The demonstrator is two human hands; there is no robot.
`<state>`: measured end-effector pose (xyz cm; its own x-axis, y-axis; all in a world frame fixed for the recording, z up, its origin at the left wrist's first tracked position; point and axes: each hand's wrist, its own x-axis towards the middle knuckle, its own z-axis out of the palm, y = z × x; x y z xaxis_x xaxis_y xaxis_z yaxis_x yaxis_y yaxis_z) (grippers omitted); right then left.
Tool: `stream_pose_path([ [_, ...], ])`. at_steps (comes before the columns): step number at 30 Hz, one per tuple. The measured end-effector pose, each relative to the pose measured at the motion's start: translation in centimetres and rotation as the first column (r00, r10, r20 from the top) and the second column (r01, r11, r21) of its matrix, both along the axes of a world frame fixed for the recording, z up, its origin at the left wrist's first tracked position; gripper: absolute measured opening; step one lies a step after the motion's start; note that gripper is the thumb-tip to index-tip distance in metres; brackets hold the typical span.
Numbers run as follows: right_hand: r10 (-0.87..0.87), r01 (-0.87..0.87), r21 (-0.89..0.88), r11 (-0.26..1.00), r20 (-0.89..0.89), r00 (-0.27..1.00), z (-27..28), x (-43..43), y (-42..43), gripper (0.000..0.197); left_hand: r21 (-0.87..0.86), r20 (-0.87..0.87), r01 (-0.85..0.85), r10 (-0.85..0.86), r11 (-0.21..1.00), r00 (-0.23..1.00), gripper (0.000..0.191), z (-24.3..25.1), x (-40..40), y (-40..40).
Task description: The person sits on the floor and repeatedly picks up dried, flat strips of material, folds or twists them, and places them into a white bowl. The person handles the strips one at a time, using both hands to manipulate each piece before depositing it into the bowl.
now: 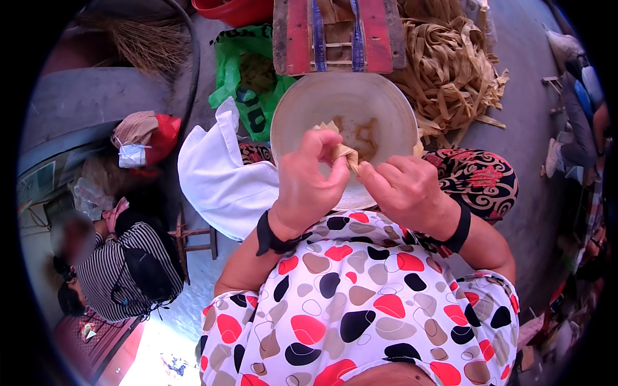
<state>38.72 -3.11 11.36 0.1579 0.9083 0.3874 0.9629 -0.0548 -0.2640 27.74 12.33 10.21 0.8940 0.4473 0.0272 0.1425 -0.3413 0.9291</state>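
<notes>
Between my two hands is a folded strip of tan, leaf-like material point(348, 153), twisted narrow towards the right. My left hand point(311, 166) pinches its folded part between thumb and fingers. At the twisted end, the thumb and curled fingers of my right hand point(403, 186) close on the strip. Both hands are above a large pale basin point(299, 108), which stands between my knees. Some wet-looking brown strips point(368, 135) lie on the bottom of the basin. A pale jagged edge of similar material point(327, 126) shows just behind my left hand.
Beyond the basin is a worn red wooden board point(379, 38) with blue straps. A heap of tan strips point(449, 72) lies right of it; a green plastic bag point(227, 62) and white cloth point(222, 173) are left. A person in stripes point(130, 270) sits at the far left.
</notes>
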Motion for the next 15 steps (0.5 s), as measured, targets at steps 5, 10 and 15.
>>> stream_pose_path([
  [5,-0.023,0.018,-0.022,1.0,-0.224,0.974,1.1,-0.3,-1.1,0.019,0.318,0.137,-0.051,0.008,0.947,0.991,0.028,-0.8,-0.8,0.7],
  [10,-0.088,0.091,-0.009,0.996,-0.39,0.917,0.3,0.3,-1.6,0.011,-0.06,0.071,0.095,-0.091,0.994,0.993,0.028,0.0,-2.3,2.7],
  [15,-0.101,0.037,-0.101,0.994,-0.76,0.642,1.3,1.4,-1.2,0.008,0.31,0.137,0.09,-0.138,0.946,0.981,0.041,2.2,-1.2,2.8],
])
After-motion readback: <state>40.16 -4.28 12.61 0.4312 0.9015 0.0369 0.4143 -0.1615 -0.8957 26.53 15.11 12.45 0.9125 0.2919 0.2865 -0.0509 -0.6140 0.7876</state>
